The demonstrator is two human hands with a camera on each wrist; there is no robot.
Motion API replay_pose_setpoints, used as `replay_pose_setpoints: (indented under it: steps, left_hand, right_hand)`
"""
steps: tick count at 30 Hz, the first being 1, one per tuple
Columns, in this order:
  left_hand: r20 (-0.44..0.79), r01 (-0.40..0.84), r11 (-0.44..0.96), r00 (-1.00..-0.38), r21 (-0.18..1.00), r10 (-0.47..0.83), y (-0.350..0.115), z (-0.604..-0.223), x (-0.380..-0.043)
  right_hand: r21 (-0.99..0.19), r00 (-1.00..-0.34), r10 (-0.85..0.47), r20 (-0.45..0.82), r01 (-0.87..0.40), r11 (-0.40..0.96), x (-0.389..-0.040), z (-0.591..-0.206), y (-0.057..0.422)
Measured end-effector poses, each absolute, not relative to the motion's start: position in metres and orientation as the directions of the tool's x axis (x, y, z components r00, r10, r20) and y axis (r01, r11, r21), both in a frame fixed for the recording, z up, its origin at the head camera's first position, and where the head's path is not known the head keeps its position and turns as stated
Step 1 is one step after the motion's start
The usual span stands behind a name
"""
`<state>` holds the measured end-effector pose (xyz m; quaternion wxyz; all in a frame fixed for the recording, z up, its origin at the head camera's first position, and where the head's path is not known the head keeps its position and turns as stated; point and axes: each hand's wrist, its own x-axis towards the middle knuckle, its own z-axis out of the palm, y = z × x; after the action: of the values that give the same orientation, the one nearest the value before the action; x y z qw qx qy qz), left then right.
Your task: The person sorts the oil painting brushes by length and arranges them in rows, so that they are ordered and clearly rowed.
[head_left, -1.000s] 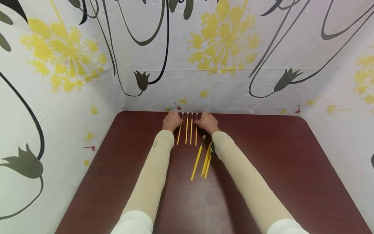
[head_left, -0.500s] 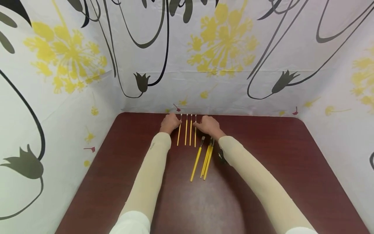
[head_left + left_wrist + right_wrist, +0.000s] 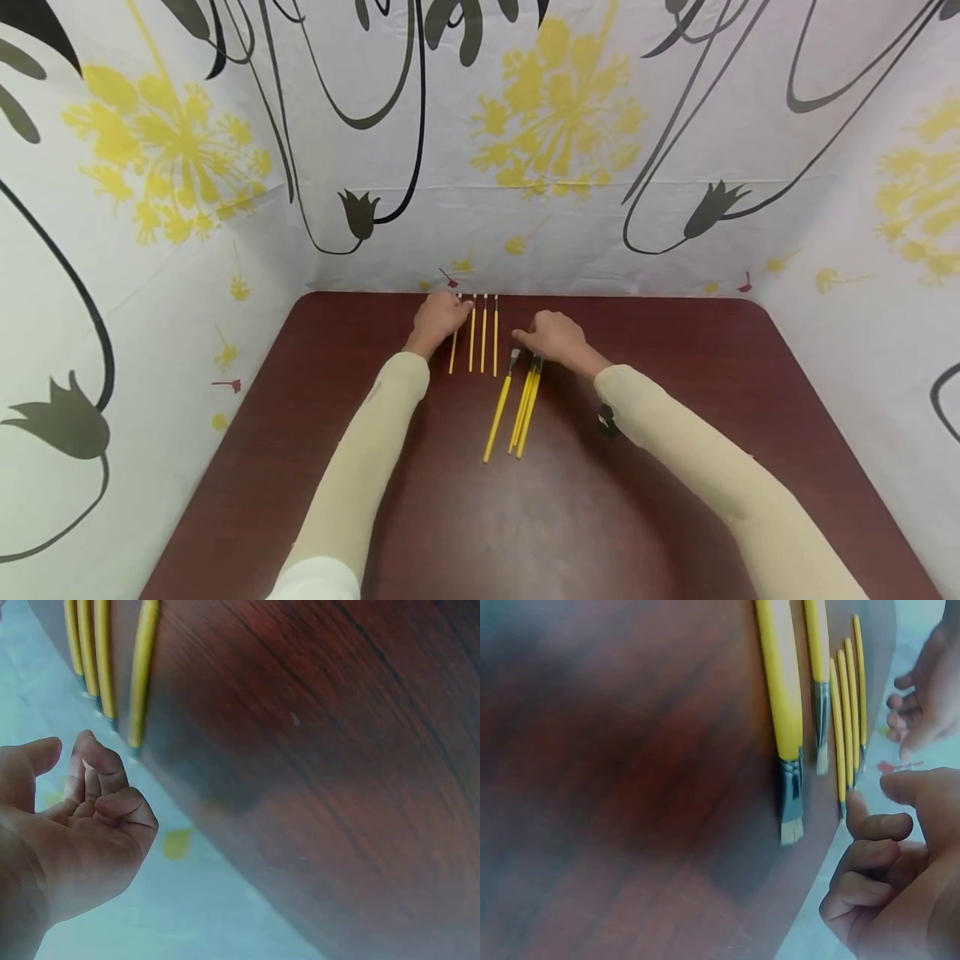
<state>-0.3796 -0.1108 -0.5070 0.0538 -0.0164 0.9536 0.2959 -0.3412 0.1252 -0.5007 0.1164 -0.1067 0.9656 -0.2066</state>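
Note:
Several thin yellow paintbrushes (image 3: 483,342) lie side by side at the table's far edge, bristle ends away from me. My left hand (image 3: 437,319) is over the top of the leftmost one; in the left wrist view its fingers (image 3: 105,769) are loosely bent, thumb apart, holding nothing. To the right of the row, my right hand (image 3: 557,336) hovers at the bristle ends of a cluster of larger yellow paintbrushes (image 3: 527,408). Its thumb and index finger are apart in the right wrist view, with nothing between them. A wide flat paintbrush (image 3: 498,417) lies just left of that cluster.
The dark red-brown table (image 3: 675,500) has rounded far corners. White cloth (image 3: 570,258) with yellow and grey flower prints stands behind it and along both sides. A dark object (image 3: 606,419) shows at the right wrist.
My right hand has left the rightmost thin paintbrush and moved right and nearer, to the larger paintbrushes. My left hand stays by the leftmost thin one. The view has shifted slightly.

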Motion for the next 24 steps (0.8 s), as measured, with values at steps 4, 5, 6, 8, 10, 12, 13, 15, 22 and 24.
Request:
replay_pose_setpoints:
  steps: [4, 5, 6, 8, 10, 12, 13, 15, 22, 24]
  left_hand:
    - [-0.061, 0.044, 0.846, -0.994, 0.532, 0.09, -0.094, -0.501, -0.365]
    - [-0.06, 0.059, 0.851, -0.993, 0.522, 0.106, -0.091, -0.5, -0.361]
    - [-0.06, 0.074, 0.855, -0.991, 0.513, 0.122, -0.088, -0.499, -0.357]
    - [-0.066, 0.097, 0.855, -0.986, 0.509, 0.152, -0.082, -0.495, -0.349]
    - [-0.077, 0.123, 0.851, -0.979, 0.51, 0.188, -0.078, -0.495, -0.341]
    - [-0.082, 0.162, 0.844, -0.969, 0.511, 0.235, -0.074, -0.494, -0.332]
    - [-0.082, 0.183, 0.841, -0.962, 0.509, 0.26, -0.072, -0.494, -0.327]
    - [-0.08, 0.221, 0.837, -0.951, 0.5, 0.299, -0.068, -0.495, -0.318]
    - [-0.076, 0.328, 0.832, -0.913, 0.448, 0.401, -0.052, -0.505, -0.289]
    - [-0.079, 0.337, 0.829, -0.908, 0.446, 0.412, -0.05, -0.508, -0.282]
  right_hand:
    - [-0.461, -0.955, -0.222, -0.199, -0.109, 0.881, -0.322, -0.5, 0.137]
    - [-0.47, -0.953, -0.223, -0.205, -0.105, 0.876, -0.317, -0.5, 0.138]
    - [-0.48, -0.952, -0.226, -0.208, -0.102, 0.871, -0.313, -0.5, 0.14]
    - [-0.5, -0.949, -0.236, -0.208, -0.104, 0.86, -0.305, -0.499, 0.144]
    - [-0.527, -0.945, -0.25, -0.211, -0.106, 0.843, -0.299, -0.499, 0.145]
    - [-0.554, -0.941, -0.261, -0.214, -0.103, 0.826, -0.293, -0.502, 0.147]
    - [-0.566, -0.939, -0.269, -0.215, -0.105, 0.818, -0.291, -0.503, 0.147]
    - [-0.583, -0.935, -0.284, -0.211, -0.113, 0.805, -0.286, -0.507, 0.15]
    - [-0.638, -0.953, -0.293, -0.07, -0.183, 0.748, -0.274, -0.52, 0.156]
    - [-0.64, -0.957, -0.291, -0.024, -0.209, 0.739, -0.271, -0.521, 0.155]
